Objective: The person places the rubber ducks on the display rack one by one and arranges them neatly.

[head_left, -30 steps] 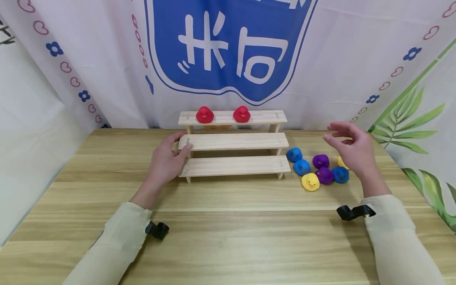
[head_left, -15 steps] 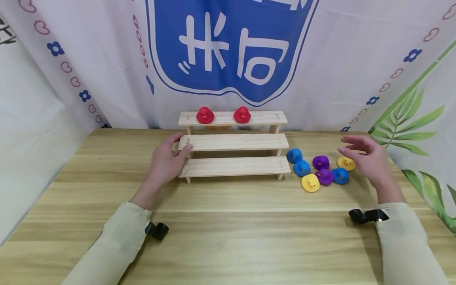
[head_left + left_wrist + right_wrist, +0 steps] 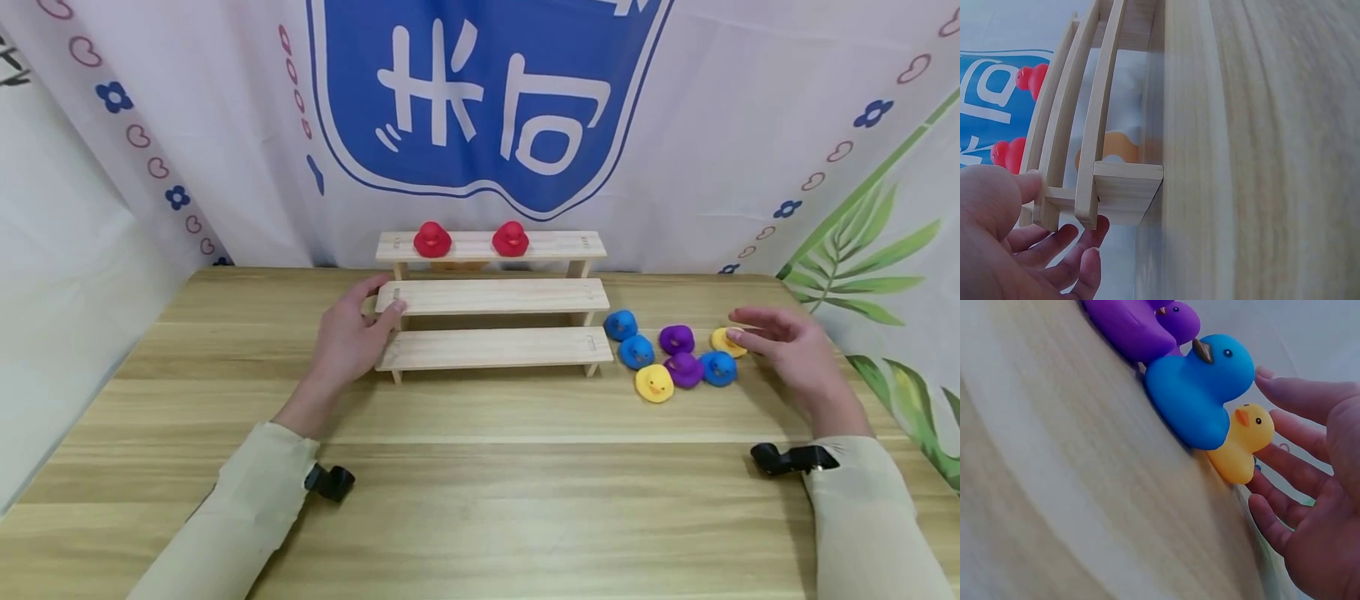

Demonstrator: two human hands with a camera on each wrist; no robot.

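Note:
In the head view, a three-tier wooden display stand (image 3: 495, 297) is near the back of the table. My left hand (image 3: 348, 337) holds its left end, thumb on top of the middle board; the left wrist view shows the fingers curled by the board ends. Two red rubber ducks (image 3: 511, 239) sit on the top tier. At the right, my right hand (image 3: 798, 354) reaches over a yellow rubber duck (image 3: 724, 342), thumb overlapping it. In the right wrist view its fingers are spread around this duck's far side, and the thumb tip is by a blue duck's head (image 3: 1225, 362).
Right of the stand, several more ducks form a loose group: blue ones (image 3: 637, 352), purple ones (image 3: 684, 371) and another yellow duck (image 3: 655, 383) at the front. A white cloth with a blue emblem (image 3: 487, 100) hangs behind the wooden table (image 3: 480, 500).
My right hand has moved right and toward me, lowering to the yellow duck at the far right. My left hand has stayed on the stand.

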